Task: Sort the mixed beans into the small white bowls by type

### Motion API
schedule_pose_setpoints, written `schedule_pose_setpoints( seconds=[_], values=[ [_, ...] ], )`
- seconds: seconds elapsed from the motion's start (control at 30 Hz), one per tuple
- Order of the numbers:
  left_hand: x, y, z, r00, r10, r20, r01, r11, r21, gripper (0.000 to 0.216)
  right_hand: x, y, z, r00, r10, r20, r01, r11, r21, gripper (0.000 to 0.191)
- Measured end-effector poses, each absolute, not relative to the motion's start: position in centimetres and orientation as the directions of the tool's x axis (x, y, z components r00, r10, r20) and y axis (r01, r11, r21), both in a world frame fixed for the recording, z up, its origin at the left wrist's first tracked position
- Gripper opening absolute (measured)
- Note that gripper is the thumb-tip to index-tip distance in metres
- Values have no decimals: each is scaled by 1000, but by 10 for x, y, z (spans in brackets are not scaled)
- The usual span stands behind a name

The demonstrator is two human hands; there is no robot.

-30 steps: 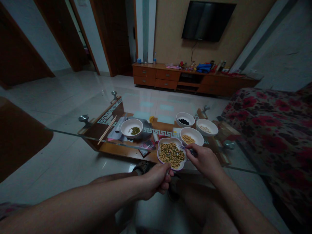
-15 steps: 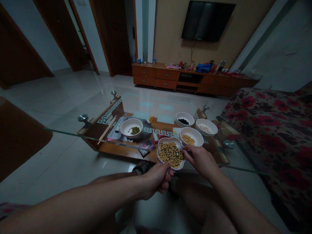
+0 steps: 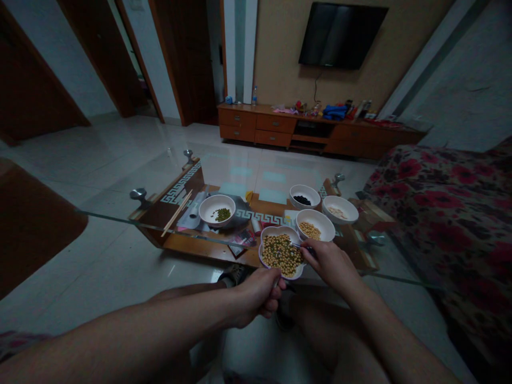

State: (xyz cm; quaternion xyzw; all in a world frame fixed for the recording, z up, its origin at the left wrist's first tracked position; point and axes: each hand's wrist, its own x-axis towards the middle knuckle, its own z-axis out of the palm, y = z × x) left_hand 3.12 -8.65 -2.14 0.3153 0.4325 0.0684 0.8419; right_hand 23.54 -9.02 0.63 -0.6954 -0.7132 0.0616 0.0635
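My left hand is closed at the near rim of a white flower-shaped bowl. Yellow beans mixed with small green ones lie in that bowl, along with a few pale bits. In my right hand is a thin tweezers-like tool, its light tip over the beans at the bowl's right side; the fingers partly hide it. Just behind stands a white bowl of yellow beans. A bowl of black beans and one with pale pieces stand farther back.
On the left of the glass table are a white bowl of green beans and a pair of wooden chopsticks. A floral-covered sofa is at the right. A low cabinet stands by the far wall beneath a television.
The view has shifted very slightly. Both hands keep nearly the same places, with the tool's tip still at the right side of the flower-shaped bowl.
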Motion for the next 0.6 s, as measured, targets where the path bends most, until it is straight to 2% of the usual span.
schedule_pose_setpoints(
  seconds=[0.43, 0.6],
  values=[
    [31, -87, -19, 618, 386, -685, 149, 798, 584, 20, 234, -92, 8, -16, 1000, -3, 992, 15, -122, 24],
    [30, -86, -19, 613, 391, -686, 146, 797, 585, 20, 233, -93, 11, -20, 999, 26, 982, 24, -185, 24]
  ],
)
